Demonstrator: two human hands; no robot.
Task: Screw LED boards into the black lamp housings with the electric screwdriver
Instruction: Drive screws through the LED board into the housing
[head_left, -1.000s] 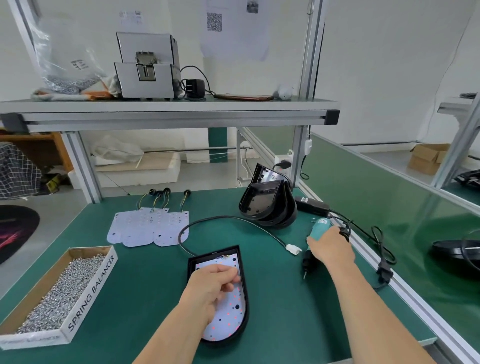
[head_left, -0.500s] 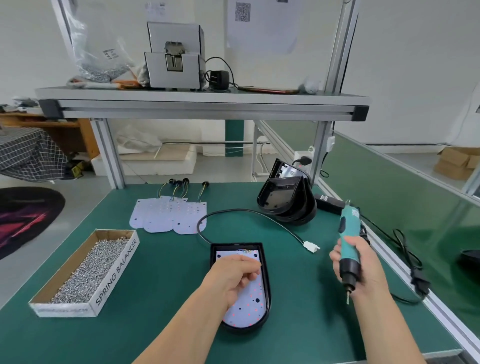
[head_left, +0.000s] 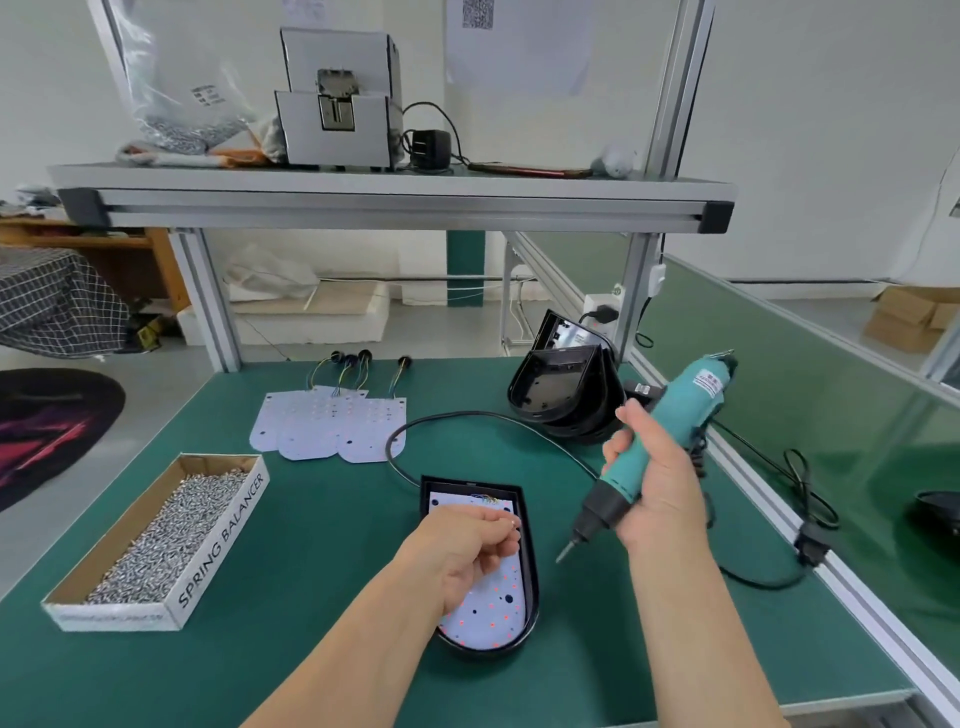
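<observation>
Teal plastic fills my right hand (head_left: 660, 488): fingers wrapped tight round the barrel of the teal electric screwdriver (head_left: 675, 421), held up off the green bench mat (head_left: 311, 649). Its long axis slants, cord end up and away to my right, black nose and steel bit down and to my left.

That bit hangs in the air just right of the black rounded plastic lamp housing (head_left: 531, 571), not touching it. The housing lies flat, long side running away from me, with the white LED board (head_left: 488, 613) seated inside.

My left hand (head_left: 467, 551) hovers over the board's middle, fingertips pinched on what looks like a small silver screw (head_left: 513, 523) near the right edge.

So the target lies left of and below the bit, and my right hand is the one to close that gap. I reckon I'd tip the driver nearer upright as it goes.

Farther left of my left hand sits the cardboard box of loose screws (head_left: 223, 540).
</observation>
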